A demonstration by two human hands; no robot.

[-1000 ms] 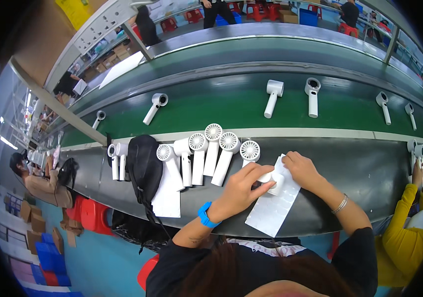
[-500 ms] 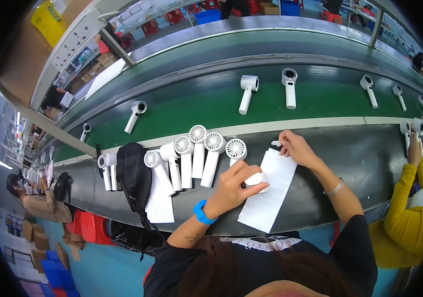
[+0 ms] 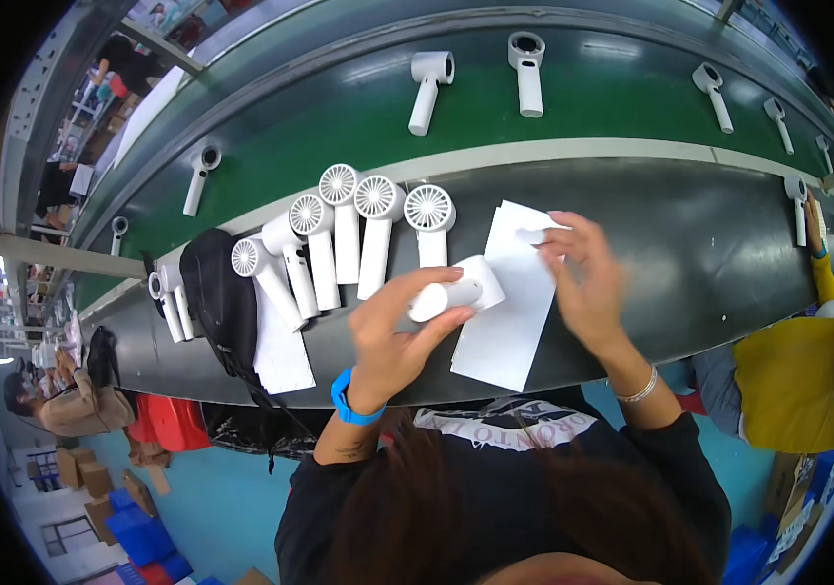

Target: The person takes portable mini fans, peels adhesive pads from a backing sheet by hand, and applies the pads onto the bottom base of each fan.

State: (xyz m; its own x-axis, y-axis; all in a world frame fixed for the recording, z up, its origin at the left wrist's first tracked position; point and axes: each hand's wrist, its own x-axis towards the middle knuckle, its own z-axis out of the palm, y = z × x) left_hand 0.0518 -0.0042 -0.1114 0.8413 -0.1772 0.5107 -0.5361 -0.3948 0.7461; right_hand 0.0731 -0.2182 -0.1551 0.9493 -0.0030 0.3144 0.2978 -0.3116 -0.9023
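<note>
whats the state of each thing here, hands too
left hand: closed around the white piece
white piece: held, round end toward the camera
right hand: motion-blurred, grip unclear
white sheets: lying flat on the table
grouped fans: lying down, most grilles showing
black bag: on the table, open or zipped unclear
blue wristband: being worn

A person's left hand (image 3: 383, 327) curves into a grip, forefinger above and thumb below; the left forearm (image 3: 344, 448) slants forward and inward, mirrored by the right forearm (image 3: 643, 395); the right hand (image 3: 590, 283) shows blurred, fingers pointing left, its fingertips too indistinct to tell whether they meet.
</note>
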